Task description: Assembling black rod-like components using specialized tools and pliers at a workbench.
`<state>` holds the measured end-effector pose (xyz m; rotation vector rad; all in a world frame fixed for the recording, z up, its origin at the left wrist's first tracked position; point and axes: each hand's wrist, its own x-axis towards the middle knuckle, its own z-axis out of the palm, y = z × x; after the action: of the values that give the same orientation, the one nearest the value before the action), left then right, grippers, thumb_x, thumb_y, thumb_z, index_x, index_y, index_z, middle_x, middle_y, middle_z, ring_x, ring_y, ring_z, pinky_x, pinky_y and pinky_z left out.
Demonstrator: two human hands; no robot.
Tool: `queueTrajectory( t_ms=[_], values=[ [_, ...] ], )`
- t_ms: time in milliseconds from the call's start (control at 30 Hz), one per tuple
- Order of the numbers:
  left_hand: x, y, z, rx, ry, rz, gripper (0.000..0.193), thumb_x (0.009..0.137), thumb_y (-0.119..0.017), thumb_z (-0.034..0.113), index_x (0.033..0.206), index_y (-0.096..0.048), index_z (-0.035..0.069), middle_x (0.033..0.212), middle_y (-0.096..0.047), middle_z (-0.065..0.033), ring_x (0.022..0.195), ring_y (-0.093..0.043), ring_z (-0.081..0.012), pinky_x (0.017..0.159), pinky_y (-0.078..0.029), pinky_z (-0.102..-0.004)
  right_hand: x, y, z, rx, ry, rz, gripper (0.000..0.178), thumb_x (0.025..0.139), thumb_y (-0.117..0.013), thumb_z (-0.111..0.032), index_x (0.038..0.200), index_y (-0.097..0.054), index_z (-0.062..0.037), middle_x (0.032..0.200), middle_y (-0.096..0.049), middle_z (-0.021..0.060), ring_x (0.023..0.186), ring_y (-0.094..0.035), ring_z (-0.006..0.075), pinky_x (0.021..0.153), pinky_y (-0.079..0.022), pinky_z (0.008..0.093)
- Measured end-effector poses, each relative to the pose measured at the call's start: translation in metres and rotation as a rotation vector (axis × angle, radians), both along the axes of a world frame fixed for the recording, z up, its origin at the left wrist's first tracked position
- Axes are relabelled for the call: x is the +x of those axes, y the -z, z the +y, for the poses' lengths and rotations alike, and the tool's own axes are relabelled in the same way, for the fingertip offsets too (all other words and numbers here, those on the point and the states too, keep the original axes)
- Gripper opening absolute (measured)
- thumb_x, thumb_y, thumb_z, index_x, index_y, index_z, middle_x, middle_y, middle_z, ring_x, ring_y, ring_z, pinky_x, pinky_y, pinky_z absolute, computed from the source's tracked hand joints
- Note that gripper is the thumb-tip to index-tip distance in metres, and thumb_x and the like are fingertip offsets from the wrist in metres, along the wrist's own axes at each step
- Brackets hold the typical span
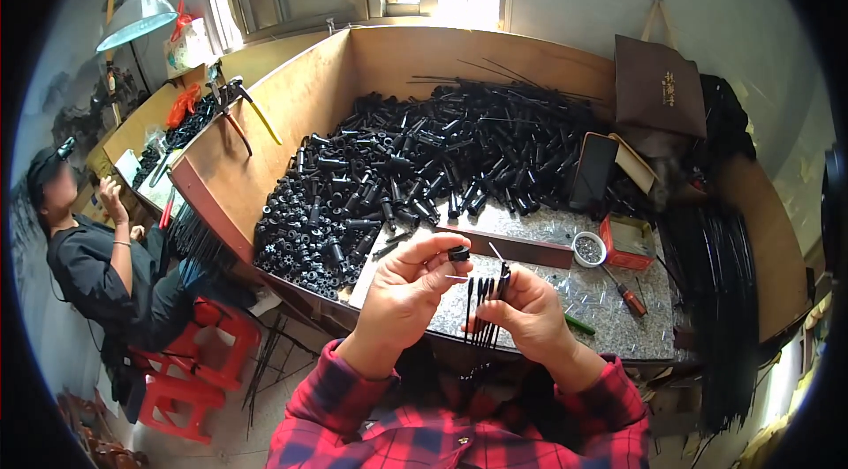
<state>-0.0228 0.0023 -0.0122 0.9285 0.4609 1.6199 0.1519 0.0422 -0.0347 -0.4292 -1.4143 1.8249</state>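
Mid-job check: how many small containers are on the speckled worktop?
2 visible: a white bowl beyond the right hand, and a red box just right of the bowl. The black heap could hide others.

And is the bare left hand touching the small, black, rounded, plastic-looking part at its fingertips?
Touching. The head view shows it: the left hand pinches the black part between thumb and index finger, with no gap visible.

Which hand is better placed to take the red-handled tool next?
Probably the right hand: it is nearer the red-handled tool, though holding thin black strips. The left hand, farther away, holds a small black part.
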Motion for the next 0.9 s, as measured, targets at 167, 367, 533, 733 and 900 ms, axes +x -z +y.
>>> queueTrajectory(
  t_ms=[167, 367, 533, 733, 900],
  values=[
    [-0.004, 0.006, 0.001, 0.045, -0.005, 0.017, 0.029, 0.086, -0.059, -0.003, 0.115, -0.057, -0.004, 0.099, -0.057, -0.0067, 0.091, -0.06, -0.0132, 0.087, -0.049, -0.026, -0.004, 0.0, 0.001, 0.0, -0.014, 0.009, 0.019, 0.088, -0.062, -0.005, 0.103, -0.052, 0.0002, 0.087, -0.062, 0.0082, 0.077, -0.066, 0.019, 0.071, -0.055, 0.0321],
    [-0.002, 0.01, 0.003, 0.088, -0.032, 0.053, 0.03, 0.086, -0.057, -0.005, 0.116, -0.057, -0.003, 0.111, -0.061, -0.0132, 0.097, -0.061, -0.0176, 0.089, -0.049, -0.0295, -0.003, -0.006, 0.002, -0.021, -0.026, 0.023, 0.014, 0.089, -0.06, -0.003, 0.099, -0.052, 0.0028, 0.089, -0.064, 0.0084, 0.081, -0.063, 0.0142, 0.075, -0.053, 0.0276],
    [-0.001, -0.003, -0.006, 0.022, -0.077, 0.216, 0.039, 0.081, -0.05, -0.014, 0.119, -0.055, -0.006, 0.103, -0.061, -0.0101, 0.099, -0.06, -0.0171, 0.09, -0.048, -0.029, -0.007, -0.006, 0.002, -0.043, -0.033, 0.013, 0.014, 0.088, -0.061, -0.002, 0.099, -0.053, 0.0026, 0.089, -0.063, 0.0073, 0.082, -0.063, 0.0132, 0.075, -0.052, 0.0271],
    [0.002, -0.014, -0.007, 0.101, -0.026, 0.23, 0.04, 0.08, -0.055, -0.011, 0.119, -0.054, -0.008, 0.109, -0.057, -0.0104, 0.101, -0.058, -0.0174, 0.09, -0.046, -0.0278, -0.006, -0.01, 0.001, -0.054, -0.022, 0.003, 0.014, 0.088, -0.061, -0.003, 0.098, -0.053, 0.0018, 0.087, -0.062, 0.0057, 0.08, -0.062, 0.0113, 0.073, -0.052, 0.0249],
    [0.004, -0.019, -0.01, 0.12, -0.056, 0.339, 0.04, 0.079, -0.06, -0.01, 0.118, -0.055, -0.007, 0.117, -0.048, -0.0084, 0.102, -0.054, -0.0142, 0.089, -0.045, -0.0264, -0.008, -0.01, 0.001, -0.045, -0.021, -0.002, 0.012, 0.088, -0.061, -0.002, 0.097, -0.053, 0.0019, 0.087, -0.062, 0.0057, 0.08, -0.062, 0.0114, 0.074, -0.051, 0.0241]
  ],
)
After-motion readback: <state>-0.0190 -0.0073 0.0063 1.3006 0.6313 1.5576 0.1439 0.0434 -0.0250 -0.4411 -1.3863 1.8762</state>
